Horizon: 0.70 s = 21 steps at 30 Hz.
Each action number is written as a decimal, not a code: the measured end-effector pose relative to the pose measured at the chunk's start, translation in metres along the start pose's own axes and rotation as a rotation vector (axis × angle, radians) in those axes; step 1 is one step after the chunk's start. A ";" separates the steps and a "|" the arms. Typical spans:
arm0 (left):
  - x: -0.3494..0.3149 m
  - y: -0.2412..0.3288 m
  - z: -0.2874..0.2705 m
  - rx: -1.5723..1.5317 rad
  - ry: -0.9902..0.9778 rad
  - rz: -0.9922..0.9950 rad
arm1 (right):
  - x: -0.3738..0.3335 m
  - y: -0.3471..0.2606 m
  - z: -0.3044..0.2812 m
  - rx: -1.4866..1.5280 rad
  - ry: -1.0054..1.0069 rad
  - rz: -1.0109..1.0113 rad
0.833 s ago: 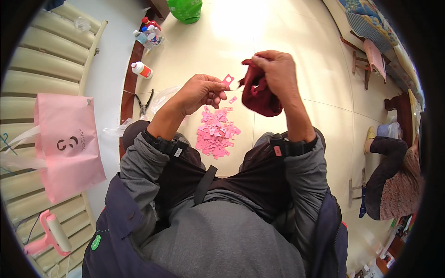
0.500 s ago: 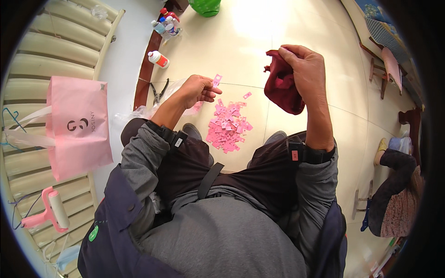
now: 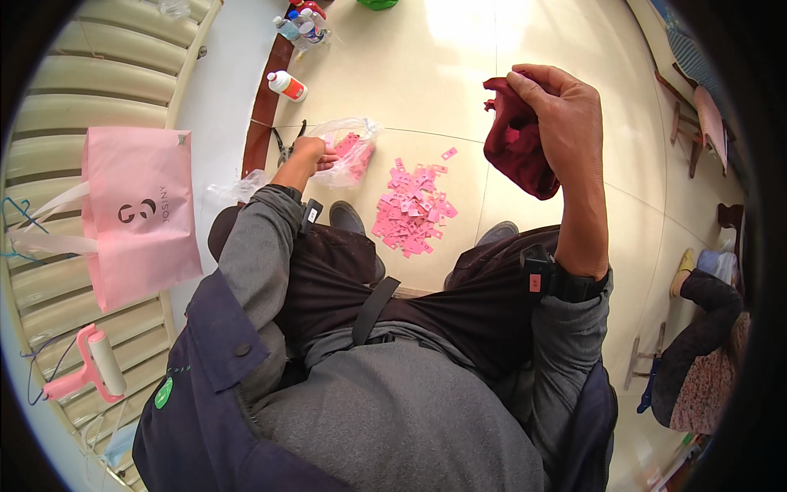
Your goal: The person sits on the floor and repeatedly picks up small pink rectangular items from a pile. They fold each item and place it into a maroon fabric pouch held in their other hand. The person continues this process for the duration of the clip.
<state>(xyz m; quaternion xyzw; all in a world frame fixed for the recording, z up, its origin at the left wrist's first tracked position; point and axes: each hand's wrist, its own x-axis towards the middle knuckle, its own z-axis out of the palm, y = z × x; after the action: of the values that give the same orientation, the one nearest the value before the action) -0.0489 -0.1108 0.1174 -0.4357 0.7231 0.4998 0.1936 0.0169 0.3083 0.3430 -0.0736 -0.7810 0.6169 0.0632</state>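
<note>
My right hand (image 3: 566, 123) is raised over the floor, thumb and fingers pinching the upper edge of a dark red piece of cloth (image 3: 521, 160) that hangs below; its exact kind does not show. My left hand (image 3: 311, 154) is at the clear plastic bag (image 3: 369, 129), which has pink tags (image 3: 353, 156) in it. Its fingers are drawn together; what they hold, if anything, is hidden. A loose heap of pink tags (image 3: 414, 205) lies on the floor between my shoes, with one single tag (image 3: 448, 153) just beyond it.
Black-handled pliers (image 3: 284, 148), a white bottle with a red label (image 3: 288, 86) and several plastic bottles (image 3: 305, 29) line the wall. On a slatted bench at left are a pink carrier bag (image 3: 139, 213) and a pink roller (image 3: 90, 365). Another person's leg (image 3: 709, 299) is at right.
My left hand has moved left from beside the heap to the clear bag; the pink tag it pinched no longer shows. My right hand still holds the red cloth.
</note>
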 end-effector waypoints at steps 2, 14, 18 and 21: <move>0.009 -0.004 -0.001 -0.052 0.070 -0.045 | 0.001 0.000 0.000 -0.033 0.017 -0.017; 0.033 -0.044 0.178 0.748 -0.211 0.695 | 0.007 -0.002 -0.021 -0.160 0.126 0.045; 0.025 -0.060 0.228 0.832 -0.213 0.632 | 0.009 0.002 -0.025 -0.147 0.160 0.106; 0.026 -0.066 0.251 0.846 -0.184 0.620 | 0.011 0.003 -0.027 -0.089 0.196 0.146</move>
<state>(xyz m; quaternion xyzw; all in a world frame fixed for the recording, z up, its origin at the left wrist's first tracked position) -0.0478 0.0940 -0.0450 -0.0399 0.9363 0.2346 0.2583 0.0109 0.3373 0.3463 -0.1931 -0.7903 0.5743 0.0909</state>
